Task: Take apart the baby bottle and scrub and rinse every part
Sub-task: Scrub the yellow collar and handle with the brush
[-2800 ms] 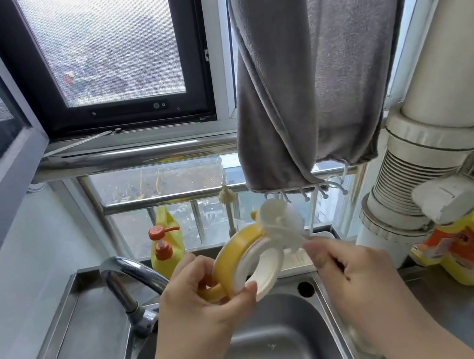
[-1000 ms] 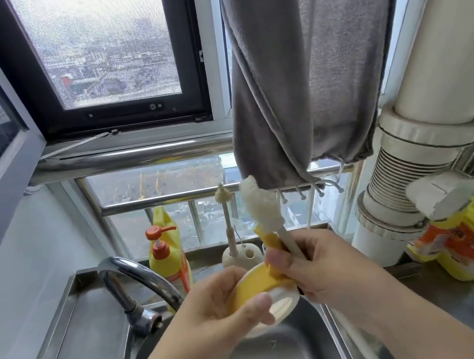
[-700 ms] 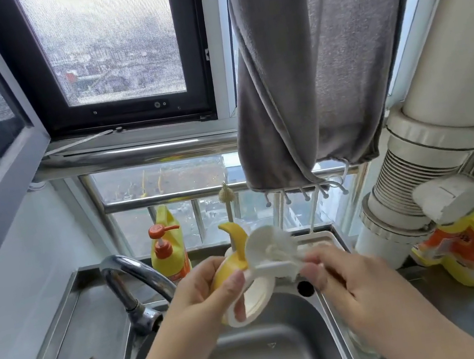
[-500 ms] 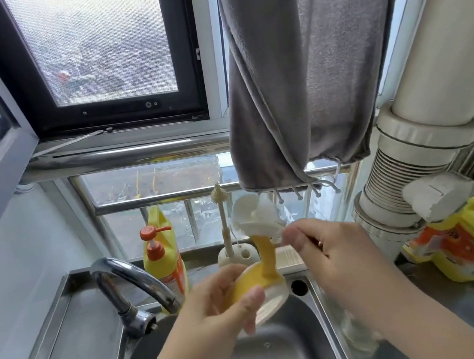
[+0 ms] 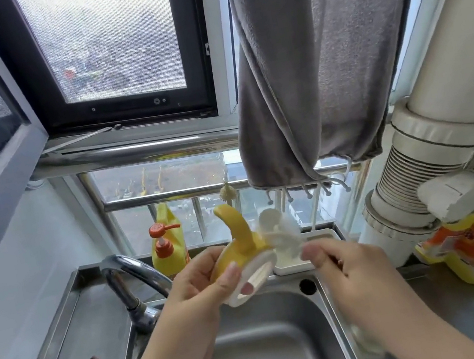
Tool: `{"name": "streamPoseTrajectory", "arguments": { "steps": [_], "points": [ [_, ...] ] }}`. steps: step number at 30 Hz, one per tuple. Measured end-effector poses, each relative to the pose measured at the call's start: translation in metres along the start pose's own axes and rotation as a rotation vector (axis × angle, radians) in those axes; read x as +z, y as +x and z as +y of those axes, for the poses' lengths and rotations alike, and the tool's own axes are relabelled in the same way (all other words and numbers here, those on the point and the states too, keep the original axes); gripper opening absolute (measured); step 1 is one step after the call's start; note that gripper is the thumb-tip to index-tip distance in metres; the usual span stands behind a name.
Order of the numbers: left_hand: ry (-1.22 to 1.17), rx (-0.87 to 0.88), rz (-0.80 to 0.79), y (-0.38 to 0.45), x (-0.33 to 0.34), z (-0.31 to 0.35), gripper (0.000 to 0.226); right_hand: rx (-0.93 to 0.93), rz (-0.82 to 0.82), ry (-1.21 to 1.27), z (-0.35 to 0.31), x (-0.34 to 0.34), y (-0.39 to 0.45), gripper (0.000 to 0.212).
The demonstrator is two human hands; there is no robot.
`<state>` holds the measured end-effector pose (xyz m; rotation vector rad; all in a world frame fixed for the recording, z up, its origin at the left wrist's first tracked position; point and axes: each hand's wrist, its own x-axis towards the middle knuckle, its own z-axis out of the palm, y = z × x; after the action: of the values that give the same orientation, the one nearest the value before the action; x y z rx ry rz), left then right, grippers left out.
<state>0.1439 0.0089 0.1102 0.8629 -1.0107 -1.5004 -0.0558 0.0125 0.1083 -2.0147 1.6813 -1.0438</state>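
Left hand (image 5: 198, 284) pinches the yellow collar (image 5: 238, 250); right hand (image 5: 344, 268) grips a blurred, seemingly white brush (image 5: 280, 232).

Two bare forearms enter from the bottom edge of the frame, lower centre and lower right. No sleeves visible on either. Left hand (image 5: 200, 290): bare, no glove, short unpainted nails. Right hand (image 5: 344, 268): bare, no glove; a thin ring-like band shows on one finger, blurred.
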Motion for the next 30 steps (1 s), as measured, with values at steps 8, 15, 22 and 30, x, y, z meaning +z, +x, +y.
{"name": "streamPoseTrajectory", "arguments": {
  "steps": [8, 15, 22, 30],
  "points": [
    [-0.112, -0.027, -0.045, 0.004, -0.006, -0.002, 0.068, -0.001, 0.020, 0.099, -0.007, 0.001, -0.002, 0.043],
    [-0.232, -0.026, -0.048, 0.005, -0.007, -0.003, 0.061, 0.016, 0.011, 0.131, -0.008, 0.003, -0.006, 0.041],
    [-0.307, -0.002, -0.004, 0.005, -0.010, 0.002, 0.056, 0.043, 0.047, 0.169, -0.002, 0.014, -0.012, 0.054],
    [-0.579, -0.045, -0.026, -0.003, -0.007, 0.007, 0.058, 0.188, -0.124, 0.349, 0.003, 0.017, -0.014, 0.080]
  ]
}}
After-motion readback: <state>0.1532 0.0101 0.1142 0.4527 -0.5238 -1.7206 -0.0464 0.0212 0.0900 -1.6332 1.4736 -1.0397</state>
